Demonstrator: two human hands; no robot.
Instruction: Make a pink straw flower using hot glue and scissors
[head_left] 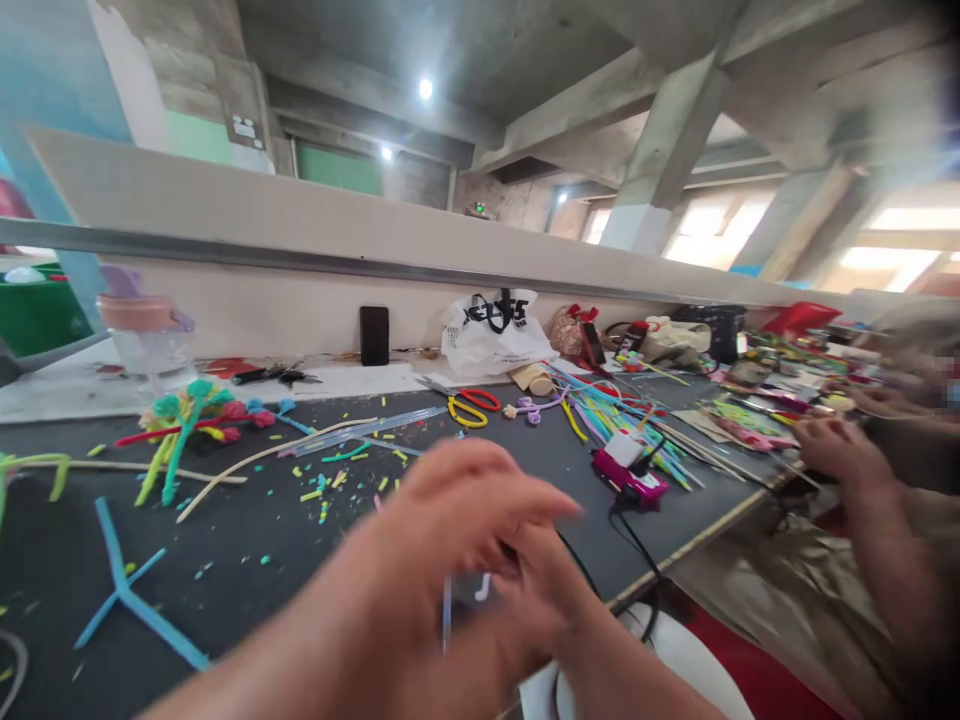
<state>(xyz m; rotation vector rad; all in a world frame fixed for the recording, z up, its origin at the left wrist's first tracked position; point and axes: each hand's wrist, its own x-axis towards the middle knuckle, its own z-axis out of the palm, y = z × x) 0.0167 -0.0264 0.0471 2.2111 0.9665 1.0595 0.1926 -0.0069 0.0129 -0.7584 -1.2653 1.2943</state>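
Note:
My left hand is curled over my right hand at the front edge of the table, both blurred by motion. Their fingers are closed together, and whatever they pinch, if anything, is hidden. Below the fingers a thin pale strip and a small white bit show in the gap. Blue foam-like sticks lie crossed at the left. Behind them stands a cluster of teal, yellow and pink flower-like pieces. Scissors with red and yellow handles lie beyond my hands, near clear rods.
Coloured scraps dot the dark tabletop. A pink power strip with cords sits to the right, beside coloured strips. A cup, a phone and a white bag stand along the partition. Another person's hand works at right.

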